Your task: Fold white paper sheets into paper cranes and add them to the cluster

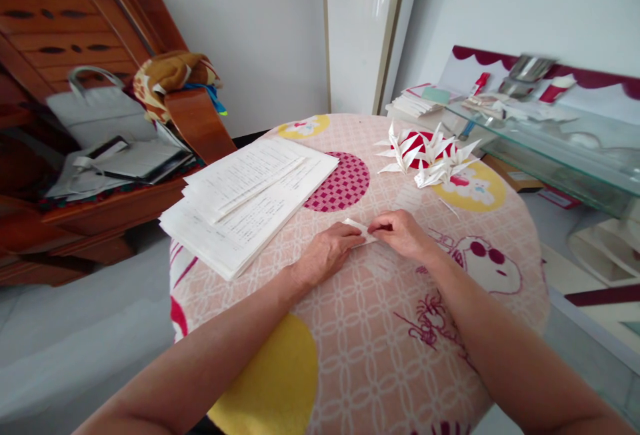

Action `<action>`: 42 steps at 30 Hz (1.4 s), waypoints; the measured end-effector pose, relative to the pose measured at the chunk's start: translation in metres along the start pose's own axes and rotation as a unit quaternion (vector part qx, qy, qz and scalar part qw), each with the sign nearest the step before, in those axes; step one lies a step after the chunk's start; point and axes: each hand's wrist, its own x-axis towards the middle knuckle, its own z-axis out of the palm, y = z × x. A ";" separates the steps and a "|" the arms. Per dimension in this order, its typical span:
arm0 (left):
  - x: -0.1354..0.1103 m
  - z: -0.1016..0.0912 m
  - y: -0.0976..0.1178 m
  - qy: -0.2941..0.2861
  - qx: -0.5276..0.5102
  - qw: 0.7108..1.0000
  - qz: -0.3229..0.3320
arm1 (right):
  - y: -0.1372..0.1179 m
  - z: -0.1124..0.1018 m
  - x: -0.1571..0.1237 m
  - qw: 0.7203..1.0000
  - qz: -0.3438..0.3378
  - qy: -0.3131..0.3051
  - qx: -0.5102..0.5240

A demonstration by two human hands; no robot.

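Observation:
A small folded piece of white paper (361, 229) lies on the cloth-covered round table (350, 328). My left hand (330, 251) holds its left side down, fingers together over it. At its right edge, my right hand (401, 233) pinches the paper between thumb and fingers. The fingers hide part of the folds. Beyond my right hand stand several folded white paper figures (425, 158) with pointed tips, bunched around a dark red patch. To the left lies a stack of printed paper sheets (260, 201), with a few loose sheets askew on top.
A thin white strip (449, 207) rests near the paper figures. Right of the table is a glass shelf (550, 148) with a metal container (530, 68) and papers. On the left stands a wooden chair (200, 128) with a grey bag (103, 111) and cloths.

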 end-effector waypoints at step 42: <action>-0.001 0.001 0.000 -0.050 0.057 0.997 -0.008 | -0.012 -0.009 -0.005 0.985 0.102 -0.037 -0.137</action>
